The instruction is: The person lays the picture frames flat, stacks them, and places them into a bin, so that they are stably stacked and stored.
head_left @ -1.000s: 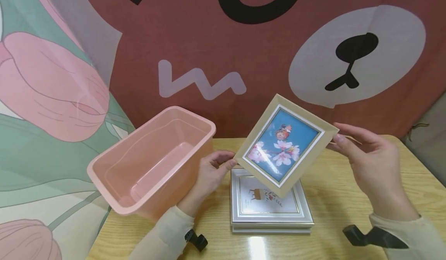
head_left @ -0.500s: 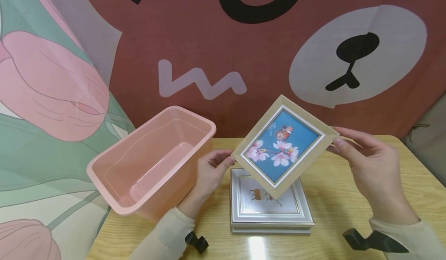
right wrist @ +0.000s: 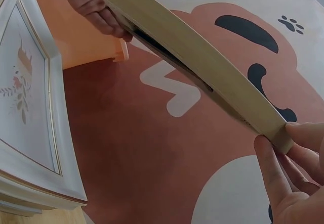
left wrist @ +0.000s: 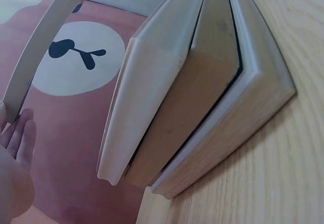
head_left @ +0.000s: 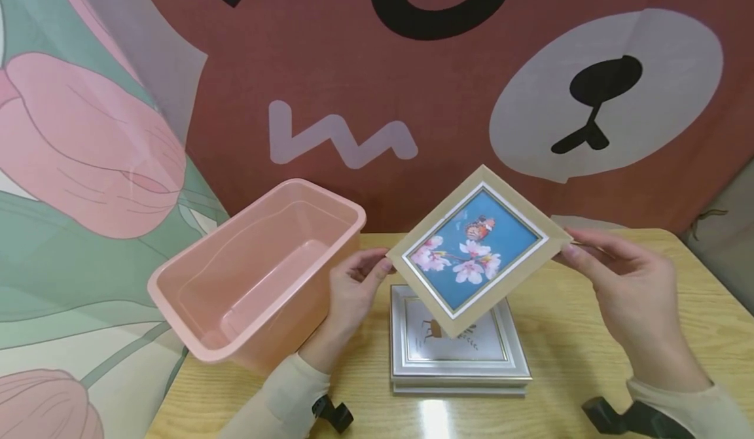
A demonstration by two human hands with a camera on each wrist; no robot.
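Note:
A picture frame [head_left: 474, 249] with a tan border and a blue photo of pink blossoms and a butterfly is up in the air, turned cornerwise. My left hand [head_left: 356, 288] pinches its left corner between thumb and fingers. At the opposite corner, my right hand [head_left: 633, 295] pinches it the same way; the right wrist view shows the frame's tan edge [right wrist: 202, 57] running between both hands. Beneath it, a silver-white picture frame [head_left: 459, 367] with a small basket-and-flower print lies on top of a stack. Three stacked frame edges [left wrist: 172, 118] show in the left wrist view.
A pink plastic bin [head_left: 253, 275], with nothing seen inside, stands left of the stack, close to my left forearm. Everything rests on a light wooden table [head_left: 565, 386]. Behind hangs a cloth [head_left: 330, 53] printed with a reddish-brown bear.
The held frame has turned a little anticlockwise and its top corner has dipped to the right. Glare on its glass has gone. Both hands keep their grip; the stack and bin stay put.

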